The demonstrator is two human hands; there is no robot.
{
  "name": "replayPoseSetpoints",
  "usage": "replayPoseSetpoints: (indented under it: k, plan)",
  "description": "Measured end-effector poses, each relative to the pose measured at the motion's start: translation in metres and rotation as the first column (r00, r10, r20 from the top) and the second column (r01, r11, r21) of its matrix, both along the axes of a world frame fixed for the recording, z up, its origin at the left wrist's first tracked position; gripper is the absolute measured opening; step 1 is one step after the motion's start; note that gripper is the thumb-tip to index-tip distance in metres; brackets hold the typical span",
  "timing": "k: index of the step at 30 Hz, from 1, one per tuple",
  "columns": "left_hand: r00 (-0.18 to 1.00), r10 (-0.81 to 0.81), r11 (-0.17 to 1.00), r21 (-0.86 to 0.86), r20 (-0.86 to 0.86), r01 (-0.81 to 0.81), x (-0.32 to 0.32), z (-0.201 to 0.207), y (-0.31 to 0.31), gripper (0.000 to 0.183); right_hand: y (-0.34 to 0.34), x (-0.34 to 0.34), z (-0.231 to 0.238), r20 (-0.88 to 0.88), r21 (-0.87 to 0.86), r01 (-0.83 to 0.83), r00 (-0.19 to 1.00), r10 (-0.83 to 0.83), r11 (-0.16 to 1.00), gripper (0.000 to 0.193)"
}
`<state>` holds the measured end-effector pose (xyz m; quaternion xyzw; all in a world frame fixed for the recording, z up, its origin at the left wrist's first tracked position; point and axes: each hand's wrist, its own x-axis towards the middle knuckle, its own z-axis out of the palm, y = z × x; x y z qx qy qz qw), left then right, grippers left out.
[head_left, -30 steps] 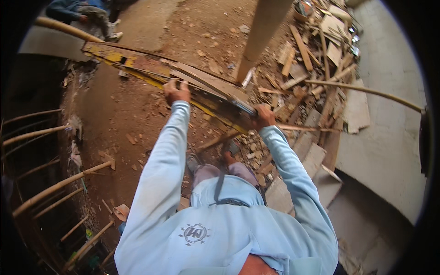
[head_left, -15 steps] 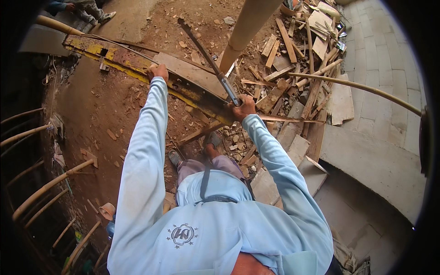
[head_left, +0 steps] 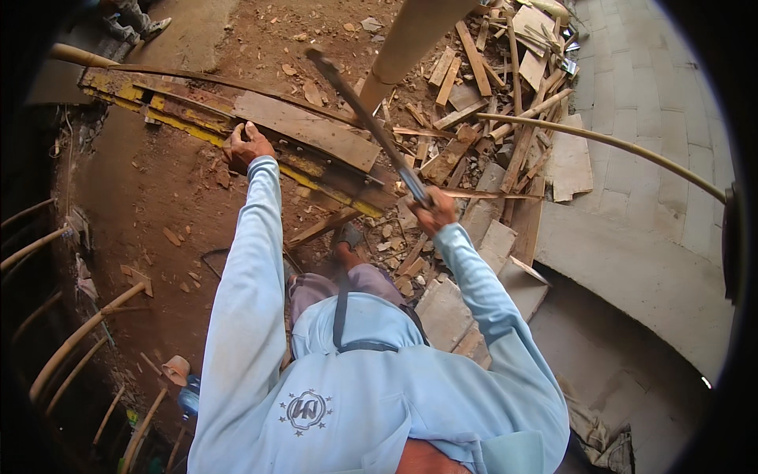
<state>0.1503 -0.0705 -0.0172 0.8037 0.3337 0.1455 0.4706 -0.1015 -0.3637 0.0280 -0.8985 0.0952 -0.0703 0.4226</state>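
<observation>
My right hand (head_left: 436, 213) closed round a long metal tool (head_left: 385, 144), tip slanting away leftward; rusty yellow steel beam (head_left: 185, 114) ahead, long axis running far-left to near-right; left hand (head_left: 251, 146) nearer, curled at its edge; cannot tell if gripping.

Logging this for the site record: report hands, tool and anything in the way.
Right hand closed on long metal bar. Left hand at yellow-edged beam, grip unclear. Plank along the beam; thick pole behind the bar.
</observation>
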Motion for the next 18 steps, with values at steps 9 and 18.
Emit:
replayPoseSetpoints:
  k: [9,18]
  plan:
    - [0.991,0.033,0.871,0.482,0.130,-0.092,-0.001,-0.045,0.000,0.025,-0.177,-0.062,0.046,-0.101,-0.421,-0.144,0.989,0.112,0.896,0.024]
    - [0.993,0.015,0.787,0.612,0.115,-0.083,-0.004,-0.036,-0.007,0.020,-0.271,0.062,0.051,-0.441,-0.727,-0.592,0.791,0.423,0.349,0.020]
